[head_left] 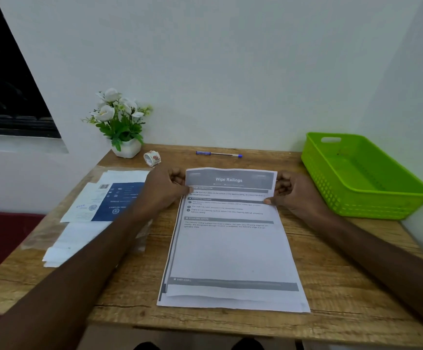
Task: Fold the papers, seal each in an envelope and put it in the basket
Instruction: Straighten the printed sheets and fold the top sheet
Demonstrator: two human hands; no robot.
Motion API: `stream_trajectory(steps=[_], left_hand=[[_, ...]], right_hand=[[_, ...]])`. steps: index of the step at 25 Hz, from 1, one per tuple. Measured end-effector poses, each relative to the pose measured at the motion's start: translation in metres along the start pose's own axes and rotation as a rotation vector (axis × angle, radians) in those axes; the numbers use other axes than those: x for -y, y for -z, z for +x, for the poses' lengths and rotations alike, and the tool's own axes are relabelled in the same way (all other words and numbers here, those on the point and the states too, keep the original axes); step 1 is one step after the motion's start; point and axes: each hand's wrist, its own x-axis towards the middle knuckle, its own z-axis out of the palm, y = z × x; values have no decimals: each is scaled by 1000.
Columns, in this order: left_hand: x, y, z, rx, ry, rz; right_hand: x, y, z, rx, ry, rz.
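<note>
The first fold was judged to be starting: the white printed paper sheet (230, 248) lay atop a small stack at the middle of the wooden surface (331, 286). The left hand (166, 189) and right hand (295, 192) each pinched a far corner with curled fingers (271, 201). Next, the far edge needed bringing squarely toward the near edge. The green plastic basket (367, 205) stood empty at the right.

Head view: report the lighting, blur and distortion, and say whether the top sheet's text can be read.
Head view: soft, even light, no glare on the top sheet; wide-angle bending curves the table edges and the forearms; the "Wipe Railings" heading is readable, the body text too blurred; the window is dark.
</note>
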Motion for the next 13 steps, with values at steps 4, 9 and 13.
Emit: stream_trajectory(steps=[4, 9, 13], left_hand=[[8, 1, 0, 12, 51, -17], [12, 4, 5, -7, 65, 26], [14, 9, 8, 16, 17, 12]], right_hand=[[11, -7, -8, -92, -16, -38], [17, -13, -11, -131, 18, -148], [17, -14, -10, -139, -8, -151]])
